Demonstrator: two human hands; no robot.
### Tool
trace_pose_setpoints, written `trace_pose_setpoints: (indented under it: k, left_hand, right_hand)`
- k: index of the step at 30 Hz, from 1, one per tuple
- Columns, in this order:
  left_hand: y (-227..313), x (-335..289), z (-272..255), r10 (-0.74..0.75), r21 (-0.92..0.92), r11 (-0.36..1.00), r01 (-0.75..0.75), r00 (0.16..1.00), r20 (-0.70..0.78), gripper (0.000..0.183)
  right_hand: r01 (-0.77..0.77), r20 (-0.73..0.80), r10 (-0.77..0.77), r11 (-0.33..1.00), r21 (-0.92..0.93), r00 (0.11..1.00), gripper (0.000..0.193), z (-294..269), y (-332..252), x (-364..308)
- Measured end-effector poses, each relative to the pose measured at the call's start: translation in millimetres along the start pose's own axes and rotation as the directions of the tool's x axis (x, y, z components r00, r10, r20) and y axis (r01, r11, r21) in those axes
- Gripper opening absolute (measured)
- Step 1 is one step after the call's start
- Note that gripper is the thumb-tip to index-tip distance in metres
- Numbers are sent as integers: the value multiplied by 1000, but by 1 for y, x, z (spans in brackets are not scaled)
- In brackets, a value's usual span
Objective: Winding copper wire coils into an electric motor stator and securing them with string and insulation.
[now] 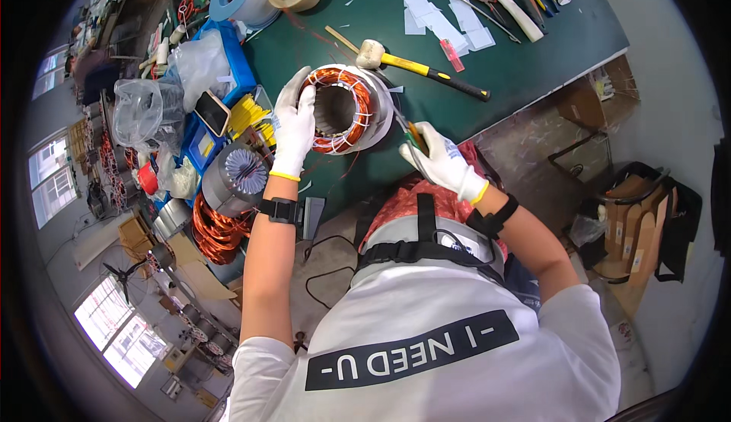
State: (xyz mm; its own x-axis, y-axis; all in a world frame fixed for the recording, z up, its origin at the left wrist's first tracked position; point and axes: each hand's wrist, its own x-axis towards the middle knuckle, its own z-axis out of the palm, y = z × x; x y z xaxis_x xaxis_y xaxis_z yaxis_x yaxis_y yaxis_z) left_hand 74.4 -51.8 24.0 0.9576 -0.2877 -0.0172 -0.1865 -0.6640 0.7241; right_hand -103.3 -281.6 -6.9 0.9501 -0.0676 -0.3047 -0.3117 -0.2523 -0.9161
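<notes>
A motor stator with a ring of copper windings laced in white cord stands on the green table, its bore facing up. My left hand, in a white glove, grips its left rim, the thumb by the windings and the fingers along the outer side. Just right of the stator, my gloved right hand is closed round a hand tool with orange and green on its handle and a slim grey metal end. The tool's tip points up beside the stator's right side; its exact kind is hard to make out.
A mallet and a yellow-black handled hammer lie beyond the stator. Left are a blue bin, a phone, another motor part and copper wire coils. White paper strips and tools lie at the far right.
</notes>
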Motion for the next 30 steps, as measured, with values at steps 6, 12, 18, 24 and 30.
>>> trace_pose_setpoints:
  k: [6,12,18,24,30]
  left_hand:
    - [-3,-1,4,-60,-69,996,56,997,-55,35]
    - [-4,-5,5,-107,-190,977,95,993,-56,38]
    - [-3,-4,3,-89,-122,989,82,995,-51,39]
    - [3,-6,3,-98,-124,988,90,993,-59,37]
    - [1,-4,5,-80,-129,989,66,991,-103,37]
  right_hand:
    - [28,86,-32,998,51,996,39,12,3,12]
    - [91,106,-99,993,81,989,33,23,16,20]
    - [29,244,-95,965,261,965,22,22,26,26]
    - [38,155,-84,960,277,984,23,33,29,26]
    - [-61,60,48,969,238,997,30,45,16,20]
